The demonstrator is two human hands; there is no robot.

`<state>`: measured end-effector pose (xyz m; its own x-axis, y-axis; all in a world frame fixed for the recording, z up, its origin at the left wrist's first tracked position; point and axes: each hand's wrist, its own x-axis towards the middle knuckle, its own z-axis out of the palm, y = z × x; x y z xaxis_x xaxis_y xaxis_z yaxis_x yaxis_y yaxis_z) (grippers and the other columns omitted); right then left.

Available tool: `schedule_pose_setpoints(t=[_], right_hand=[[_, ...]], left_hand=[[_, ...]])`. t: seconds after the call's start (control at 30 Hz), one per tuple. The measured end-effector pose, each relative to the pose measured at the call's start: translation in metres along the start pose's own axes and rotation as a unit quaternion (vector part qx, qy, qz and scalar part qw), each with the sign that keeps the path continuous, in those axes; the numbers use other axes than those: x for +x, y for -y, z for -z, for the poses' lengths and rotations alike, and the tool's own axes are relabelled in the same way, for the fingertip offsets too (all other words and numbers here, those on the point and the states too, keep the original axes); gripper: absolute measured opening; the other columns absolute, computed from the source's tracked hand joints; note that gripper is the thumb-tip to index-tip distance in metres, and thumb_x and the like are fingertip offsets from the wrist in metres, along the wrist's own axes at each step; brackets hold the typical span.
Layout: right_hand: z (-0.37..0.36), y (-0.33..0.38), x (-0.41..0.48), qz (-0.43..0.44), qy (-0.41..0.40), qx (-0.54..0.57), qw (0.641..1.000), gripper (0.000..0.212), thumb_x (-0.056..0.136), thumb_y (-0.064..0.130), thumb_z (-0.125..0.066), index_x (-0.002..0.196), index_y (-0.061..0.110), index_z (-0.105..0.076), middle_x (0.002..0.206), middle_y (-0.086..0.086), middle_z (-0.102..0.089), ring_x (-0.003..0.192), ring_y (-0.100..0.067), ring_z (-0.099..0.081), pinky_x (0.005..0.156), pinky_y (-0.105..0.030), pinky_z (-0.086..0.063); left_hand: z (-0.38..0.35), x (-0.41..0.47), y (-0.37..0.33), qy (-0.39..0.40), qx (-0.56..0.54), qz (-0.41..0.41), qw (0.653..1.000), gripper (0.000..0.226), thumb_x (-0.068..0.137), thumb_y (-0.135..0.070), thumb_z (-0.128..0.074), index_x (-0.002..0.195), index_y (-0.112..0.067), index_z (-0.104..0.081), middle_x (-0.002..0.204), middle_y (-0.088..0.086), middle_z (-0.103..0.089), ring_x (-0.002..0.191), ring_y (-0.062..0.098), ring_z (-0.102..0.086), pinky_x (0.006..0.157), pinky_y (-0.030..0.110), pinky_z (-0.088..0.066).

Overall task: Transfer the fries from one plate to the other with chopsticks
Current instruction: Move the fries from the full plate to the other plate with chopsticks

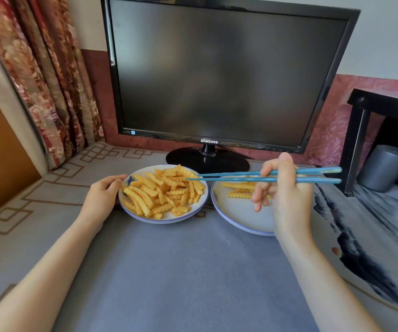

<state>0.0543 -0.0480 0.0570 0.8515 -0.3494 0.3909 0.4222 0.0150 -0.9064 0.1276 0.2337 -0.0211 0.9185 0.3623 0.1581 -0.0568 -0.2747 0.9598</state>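
Two white plates with blue rims sit side by side on the table. The left plate (194,210) holds a heap of crinkle-cut fries (164,191). The right plate (235,215) holds a few fries (237,190), partly hidden behind my right hand. My right hand (286,195) grips a pair of blue chopsticks (231,176) above the right plate; their tips reach left to the far right edge of the fry heap. Whether the tips pinch a fry is unclear. My left hand (102,197) holds the left plate's left rim.
A black monitor (217,75) on a round stand (207,159) stands close behind the plates. A dark shelf frame (358,140) with a grey canister (384,167) is at the right. Patterned curtains (49,80) hang at the left. The grey cloth (188,271) covers the table in front.
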Motion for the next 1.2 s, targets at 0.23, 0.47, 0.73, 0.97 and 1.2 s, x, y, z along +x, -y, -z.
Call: schedule_pose_setpoints(t=[0.23,0.47,0.73,0.97,1.2], right_hand=[[0.023,0.006,0.012,0.035,-0.057,-0.029,0.997,0.041,0.102,0.022,-0.034,0.065,0.010,-0.047,0.035,-0.005,-0.046,0.030,-0.020,-0.040,0.037,-0.019,-0.030],[0.054,0.001,0.030,0.056,-0.133,-0.110,0.983,0.041,0.101,0.027,-0.035,0.066,0.011,-0.049,0.040,-0.011,-0.048,0.028,-0.017,-0.043,0.034,-0.017,-0.030],[0.062,-0.006,0.034,0.052,-0.134,-0.150,0.978,0.038,0.097,0.027,-0.037,0.067,0.010,-0.052,0.037,-0.008,-0.049,0.027,-0.019,-0.040,0.034,-0.020,-0.033],[0.053,0.007,0.026,0.100,-0.117,-0.100,0.983,0.034,0.099,0.018,-0.035,0.075,0.000,-0.051,0.070,-0.038,-0.046,0.030,-0.013,-0.040,0.033,-0.016,-0.026],[0.019,0.004,0.007,0.037,0.025,-0.034,0.998,0.038,0.100,0.019,-0.036,0.066,0.008,-0.051,0.038,-0.010,-0.045,0.031,-0.022,-0.037,0.039,-0.024,-0.027]], left_hand=[[0.002,0.002,0.003,0.009,0.004,0.004,1.000,0.027,0.097,-0.011,-0.041,0.105,-0.018,-0.067,0.099,0.007,-0.068,0.092,0.021,-0.064,0.086,0.032,-0.049],[0.000,0.001,0.002,0.001,-0.004,0.000,1.000,0.028,0.098,-0.009,-0.040,0.109,-0.013,-0.066,0.095,0.005,-0.066,0.079,0.006,-0.060,0.069,0.018,-0.045],[0.000,0.001,0.002,0.008,-0.019,0.009,1.000,0.027,0.099,-0.010,-0.040,0.108,-0.015,-0.065,0.089,0.001,-0.067,0.078,0.010,-0.062,0.069,0.021,-0.047],[0.000,0.001,0.002,0.006,-0.023,0.007,1.000,0.026,0.099,-0.010,-0.041,0.107,-0.015,-0.065,0.086,-0.005,-0.065,0.079,0.008,-0.061,0.069,0.021,-0.047],[0.000,0.002,0.002,-0.001,-0.008,0.004,1.000,0.028,0.098,-0.010,-0.041,0.112,-0.010,-0.066,0.096,0.006,-0.066,0.083,0.015,-0.061,0.075,0.025,-0.046]])
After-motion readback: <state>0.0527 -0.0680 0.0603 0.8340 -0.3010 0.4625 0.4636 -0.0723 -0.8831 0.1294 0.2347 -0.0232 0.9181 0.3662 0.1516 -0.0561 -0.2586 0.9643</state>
